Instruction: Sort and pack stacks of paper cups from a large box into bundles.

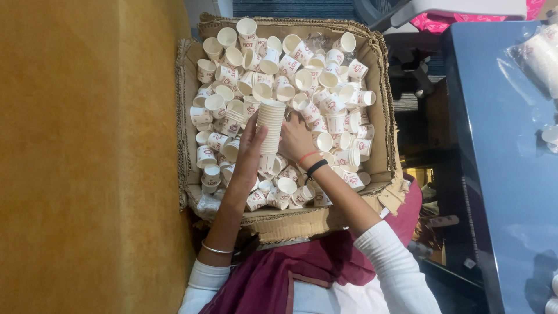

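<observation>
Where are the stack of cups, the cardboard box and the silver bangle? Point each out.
stack of cups [270, 125], head view, middle of the nested stack.
cardboard box [381, 104], head view, bare right wall.
silver bangle [216, 249], head view, band on the left wrist.

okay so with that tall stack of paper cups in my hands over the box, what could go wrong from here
The stack of nested cups is tall and held mainly by the left hand; it could bend and spill apart. The right hand, reaching among the loose cups, might crush some. The cardboard box has torn edges, so cups might slip out.
</observation>
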